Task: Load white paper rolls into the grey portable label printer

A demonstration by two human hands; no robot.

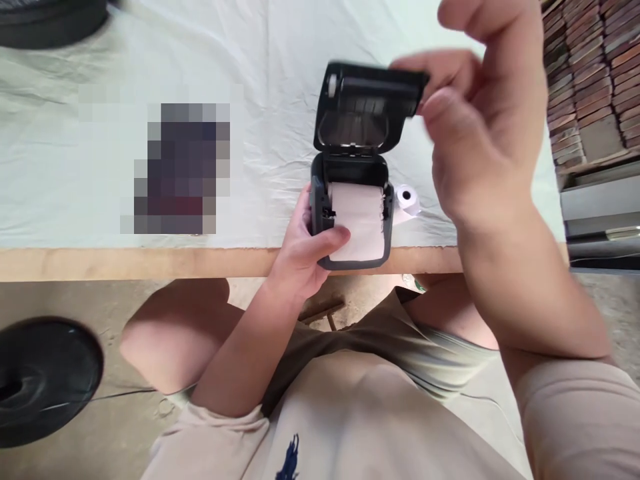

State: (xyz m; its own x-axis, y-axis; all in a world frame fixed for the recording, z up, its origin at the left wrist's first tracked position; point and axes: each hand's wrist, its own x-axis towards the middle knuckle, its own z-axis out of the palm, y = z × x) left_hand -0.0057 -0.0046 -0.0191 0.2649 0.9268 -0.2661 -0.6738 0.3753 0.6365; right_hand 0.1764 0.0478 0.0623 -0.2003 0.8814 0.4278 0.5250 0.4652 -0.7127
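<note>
Fingers point(334, 241) of the left hand point(303, 257) grip the printer point(356, 172) over the six-o'clock edge of the table point(150, 264), apparently to steady it, while the right hand point(480, 143) pinches its raised lid point(363, 110) at one o'clock, seemingly to hold it open.
</note>
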